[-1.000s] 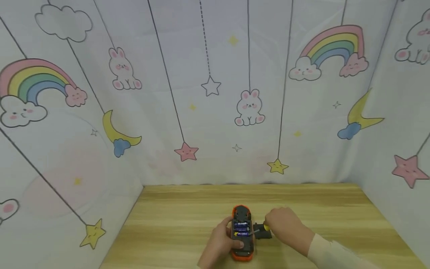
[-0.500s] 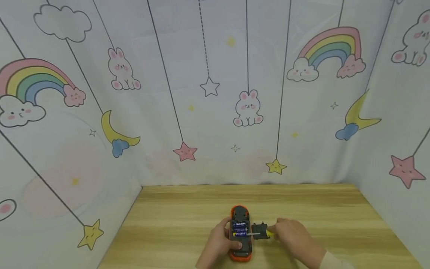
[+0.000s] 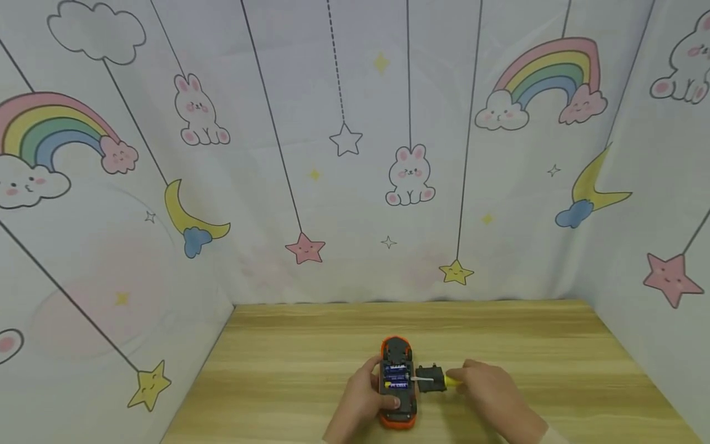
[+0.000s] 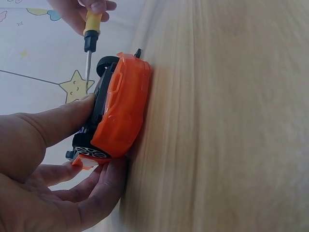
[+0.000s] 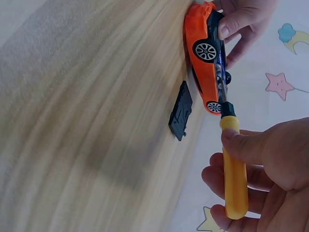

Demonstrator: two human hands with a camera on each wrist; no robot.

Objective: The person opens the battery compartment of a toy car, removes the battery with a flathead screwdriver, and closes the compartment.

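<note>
An orange toy car (image 3: 398, 424) lies upside down on the table, its black underside facing up. My left hand (image 3: 360, 394) grips it from the left, thumb on the underside and fingers along the side. Several blue batteries (image 3: 396, 376) sit in the uncovered compartment. In my right hand (image 3: 490, 391) is a screwdriver (image 5: 235, 179), its yellow handle held between thumb and fingers. The metal shaft reaches over to the compartment's right edge; whether its tip touches a battery I cannot tell. The black battery cover (image 5: 181, 112) lies on the table right of the car, beneath the shaft.
A wood-grain table (image 3: 299, 339) carries everything. White cloth walls (image 3: 355, 203) printed with rabbits, stars and rainbows stand behind it and on both sides.
My right hand has moved right and lower from over the battery cover, so more of the cover shows. The screwdriver's tip has shifted slightly away from me along the compartment. The left hand keeps its grip.
</note>
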